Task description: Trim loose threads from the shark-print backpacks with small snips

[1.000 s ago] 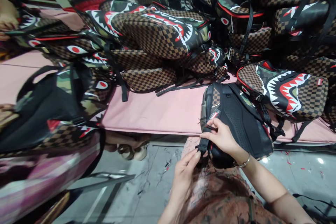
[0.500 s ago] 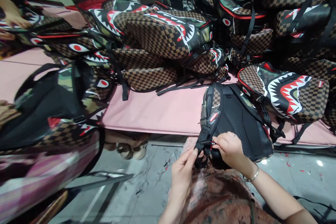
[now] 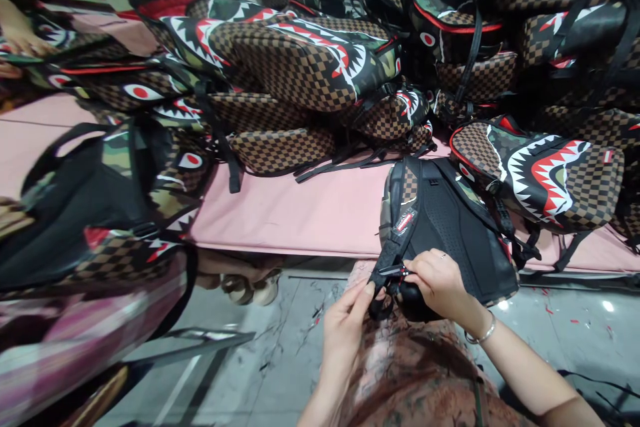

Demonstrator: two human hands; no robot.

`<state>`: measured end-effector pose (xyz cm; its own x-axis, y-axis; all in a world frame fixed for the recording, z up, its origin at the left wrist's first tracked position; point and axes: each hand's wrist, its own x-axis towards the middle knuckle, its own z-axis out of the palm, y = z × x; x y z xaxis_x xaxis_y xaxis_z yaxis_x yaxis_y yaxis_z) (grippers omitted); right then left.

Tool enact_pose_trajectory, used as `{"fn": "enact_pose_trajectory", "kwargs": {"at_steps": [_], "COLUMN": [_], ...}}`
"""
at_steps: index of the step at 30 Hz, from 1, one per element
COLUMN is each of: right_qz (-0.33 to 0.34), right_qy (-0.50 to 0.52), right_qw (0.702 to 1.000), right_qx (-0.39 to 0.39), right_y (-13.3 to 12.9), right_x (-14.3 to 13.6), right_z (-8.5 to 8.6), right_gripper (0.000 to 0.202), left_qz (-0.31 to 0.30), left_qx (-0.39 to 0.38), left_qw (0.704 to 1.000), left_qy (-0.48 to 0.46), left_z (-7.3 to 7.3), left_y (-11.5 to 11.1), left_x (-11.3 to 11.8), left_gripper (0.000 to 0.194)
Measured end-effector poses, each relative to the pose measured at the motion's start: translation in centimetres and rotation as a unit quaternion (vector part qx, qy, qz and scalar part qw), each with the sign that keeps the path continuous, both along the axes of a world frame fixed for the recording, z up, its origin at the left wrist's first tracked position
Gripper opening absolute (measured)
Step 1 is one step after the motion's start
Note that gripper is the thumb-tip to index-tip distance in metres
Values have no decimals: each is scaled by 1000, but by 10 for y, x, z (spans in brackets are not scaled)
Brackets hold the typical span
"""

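Note:
A backpack (image 3: 445, 213) lies back-panel up at the pink table's front edge, its lower part over my lap. My left hand (image 3: 347, 313) pinches the end of its black strap (image 3: 387, 250) near the buckle. In my right hand (image 3: 437, 280) is a small dark tool with a metallic blade, thread snips by the look of it (image 3: 393, 270), laid against the strap just above my left fingertips. A red and white tag under clear plastic (image 3: 405, 220) sits on the strap.
Shark-mouth backpacks (image 3: 300, 60) are piled along the back of the pink table (image 3: 280, 220); another (image 3: 550, 173) lies right of mine. At the left, a person holds a backpack (image 3: 65, 200) on their lap. Another person's hand (image 3: 25, 33) shows at the upper left. Scraps litter the floor (image 3: 290, 340).
The snips' metallic blade now shows flat across the strap, where it was dark and narrow before. Both hands have kept nearly the same place. The view has shifted slightly.

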<state>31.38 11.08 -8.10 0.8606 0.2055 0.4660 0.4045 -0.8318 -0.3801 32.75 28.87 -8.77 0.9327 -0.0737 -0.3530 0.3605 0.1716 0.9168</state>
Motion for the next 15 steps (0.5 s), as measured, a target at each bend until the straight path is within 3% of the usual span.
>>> {"fn": "enact_pose_trajectory", "kwargs": {"at_steps": [9, 15], "right_qz": [17, 27], "right_qy": [9, 17], "right_qw": [1000, 998], "right_qx": [21, 59], "right_y": [0, 5], "right_x": [1, 2], "right_z": [1, 2], "right_gripper": [28, 26], "left_qz": [-23, -20], "left_qx": [64, 44], "left_qw": [997, 999], "left_qy": [-43, -21], "left_z": [-8, -6], "left_y": [1, 0], "left_x": [-2, -1], "left_gripper": [32, 35]}}
